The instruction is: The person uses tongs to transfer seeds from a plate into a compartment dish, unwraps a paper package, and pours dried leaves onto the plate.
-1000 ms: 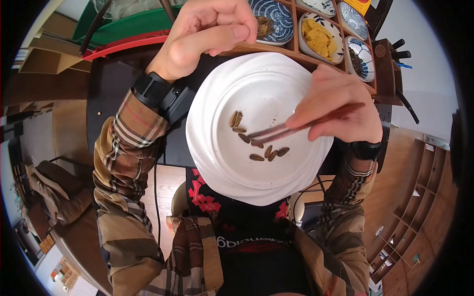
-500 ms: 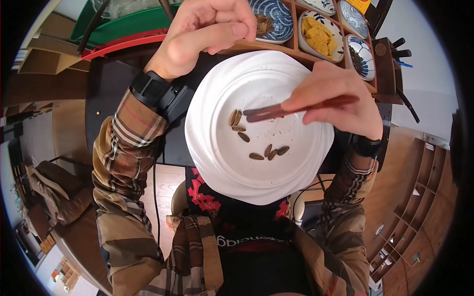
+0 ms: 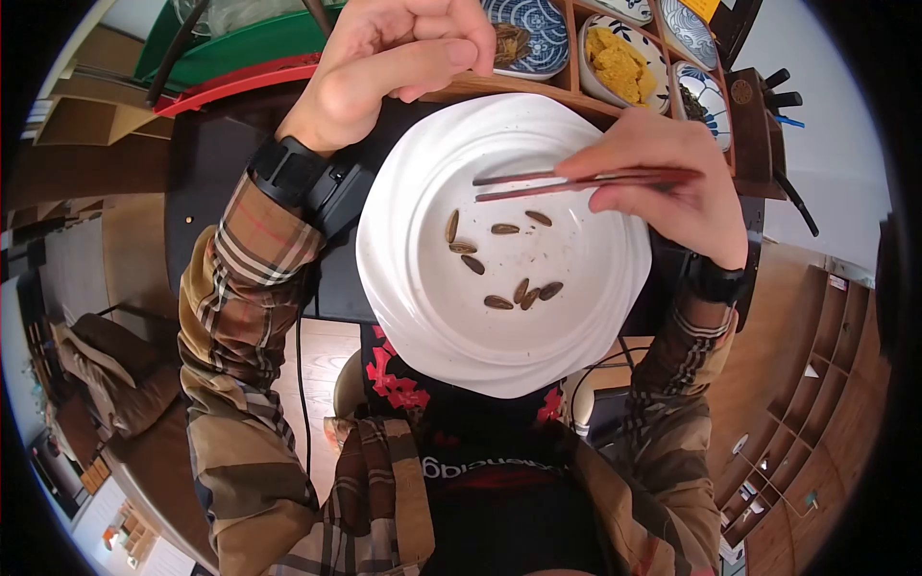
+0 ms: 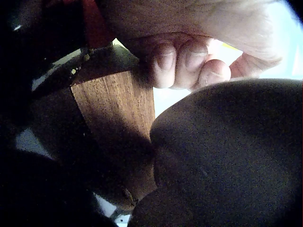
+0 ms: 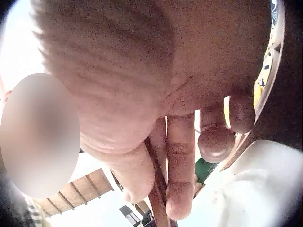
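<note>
Lifted: slim chopsticks; striped seeds scattered.

White plate with brown striped seeds. Dark red-brown chopsticks. Plaid sleeves in tan, brown and red lines. Black wristbands. Blue and white patterned bowls, one with yellow food. Brown wooden tray. Green and red bins.

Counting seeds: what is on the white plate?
Eight dark seeds lie loose on the white plate; chopsticks hover above. The right hand hides part of the rim.
</note>
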Tool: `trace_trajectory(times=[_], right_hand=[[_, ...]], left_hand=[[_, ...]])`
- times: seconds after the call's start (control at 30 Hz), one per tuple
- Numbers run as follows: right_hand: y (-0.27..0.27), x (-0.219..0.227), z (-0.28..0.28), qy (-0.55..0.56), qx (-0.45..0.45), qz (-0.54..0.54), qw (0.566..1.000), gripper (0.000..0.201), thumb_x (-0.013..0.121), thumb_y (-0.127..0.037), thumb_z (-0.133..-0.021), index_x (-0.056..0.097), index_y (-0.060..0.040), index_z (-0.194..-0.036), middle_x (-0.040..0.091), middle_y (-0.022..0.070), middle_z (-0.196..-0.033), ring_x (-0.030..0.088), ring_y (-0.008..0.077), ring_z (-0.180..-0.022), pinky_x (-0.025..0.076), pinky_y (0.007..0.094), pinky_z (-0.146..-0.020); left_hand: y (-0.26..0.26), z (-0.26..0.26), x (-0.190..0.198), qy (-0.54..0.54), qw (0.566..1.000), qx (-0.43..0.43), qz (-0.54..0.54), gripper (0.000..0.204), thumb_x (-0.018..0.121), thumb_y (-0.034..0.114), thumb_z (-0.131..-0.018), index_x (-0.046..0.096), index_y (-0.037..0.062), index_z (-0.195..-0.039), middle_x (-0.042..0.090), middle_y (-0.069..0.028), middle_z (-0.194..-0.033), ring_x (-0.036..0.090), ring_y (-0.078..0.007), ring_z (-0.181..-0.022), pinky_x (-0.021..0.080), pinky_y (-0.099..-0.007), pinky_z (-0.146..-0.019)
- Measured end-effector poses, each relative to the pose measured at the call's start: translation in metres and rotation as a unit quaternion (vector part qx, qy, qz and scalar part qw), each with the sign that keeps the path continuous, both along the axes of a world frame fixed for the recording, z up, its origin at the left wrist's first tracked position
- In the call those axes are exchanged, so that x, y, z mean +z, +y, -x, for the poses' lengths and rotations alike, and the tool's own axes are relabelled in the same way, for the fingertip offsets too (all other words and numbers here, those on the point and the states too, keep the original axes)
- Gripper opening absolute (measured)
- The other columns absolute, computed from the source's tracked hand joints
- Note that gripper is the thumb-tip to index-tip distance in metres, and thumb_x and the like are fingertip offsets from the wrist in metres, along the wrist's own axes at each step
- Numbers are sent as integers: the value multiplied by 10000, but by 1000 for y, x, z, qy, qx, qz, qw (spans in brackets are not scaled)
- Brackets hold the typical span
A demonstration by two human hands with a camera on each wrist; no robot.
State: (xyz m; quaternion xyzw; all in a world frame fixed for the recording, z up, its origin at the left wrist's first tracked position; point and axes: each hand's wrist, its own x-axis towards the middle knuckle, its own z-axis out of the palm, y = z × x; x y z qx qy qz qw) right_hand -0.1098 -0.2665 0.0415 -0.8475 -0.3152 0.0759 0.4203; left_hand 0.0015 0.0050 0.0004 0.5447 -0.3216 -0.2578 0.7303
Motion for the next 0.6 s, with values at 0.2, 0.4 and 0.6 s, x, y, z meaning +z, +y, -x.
trace_trajectory(times=[0.2, 0.4, 0.6], right_hand=[[-1, 3, 3, 74, -39, -74, 994, 229, 785, -43, -763, 783, 3, -988, 752, 81, -876, 617, 151, -793, 472, 278, -692], [3, 2, 3, 88, -20, -69, 993, 176, 788, -52, -788, 785, -2, -957, 747, 73, -865, 617, 159, -769, 468, 288, -674], [2, 5, 3, 70, -14, -50, 996, 182, 779, -14, -782, 778, 3, -963, 735, 95, -876, 632, 162, -778, 470, 276, -661]], left_hand=[[2, -1, 0, -7, 1000, -11, -4, 115, 634, 108, -940, 641, -7, -944, 620, 8, -732, 430, -18, -570, 262, -195, -507], [1, 0, 0, -3, 1000, -7, 2, 121, 638, 116, -945, 641, -4, -940, 604, 16, -709, 425, -16, -568, 258, -195, -506], [1, 0, 2, -7, 1000, -13, 10, 125, 639, 121, -947, 641, -4, -939, 596, 22, -701, 419, -15, -565, 249, -195, -505]])
